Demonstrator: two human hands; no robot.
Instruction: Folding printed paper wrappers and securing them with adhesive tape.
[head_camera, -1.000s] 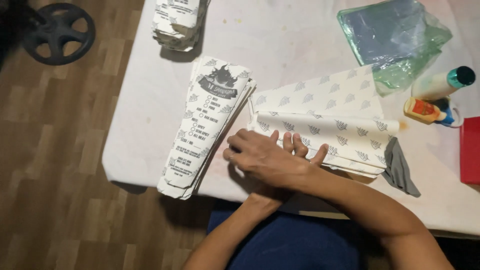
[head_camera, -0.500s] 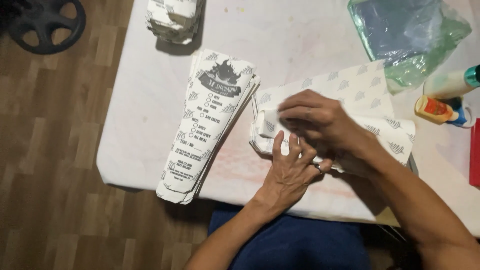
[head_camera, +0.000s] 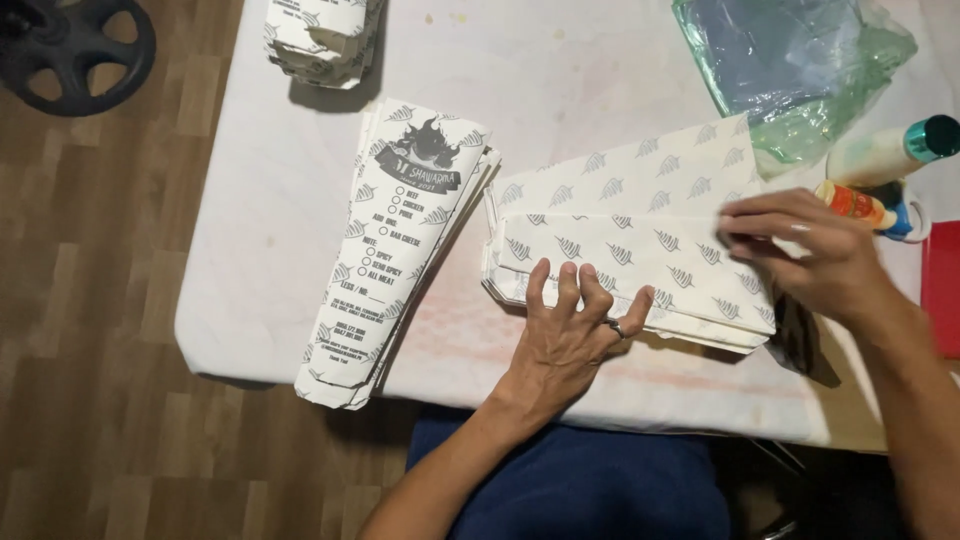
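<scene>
My left hand (head_camera: 568, 330) lies flat, fingers spread, pressing the near edge of a stack of white printed paper sheets (head_camera: 640, 240) in the middle of the table. My right hand (head_camera: 810, 255) rests on the right end of the folded top sheet, its fingertips pressing along the fold. Just left of the sheets lies a pile of long finished paper bags (head_camera: 400, 250) with dark print. Neither hand grips anything that I can see.
Another pile of bags (head_camera: 320, 35) sits at the far edge of the white table (head_camera: 260, 250). Green plastic wrap (head_camera: 800, 70), a glue bottle (head_camera: 885, 150), a smaller orange-capped bottle (head_camera: 860, 205) and a red object (head_camera: 942, 290) stand to the right. A black wheel (head_camera: 75, 50) lies on the wooden floor.
My right hand has slid from the left part of the top sheet to its right end, along the fold. My left hand has stayed pressing the near edge.
</scene>
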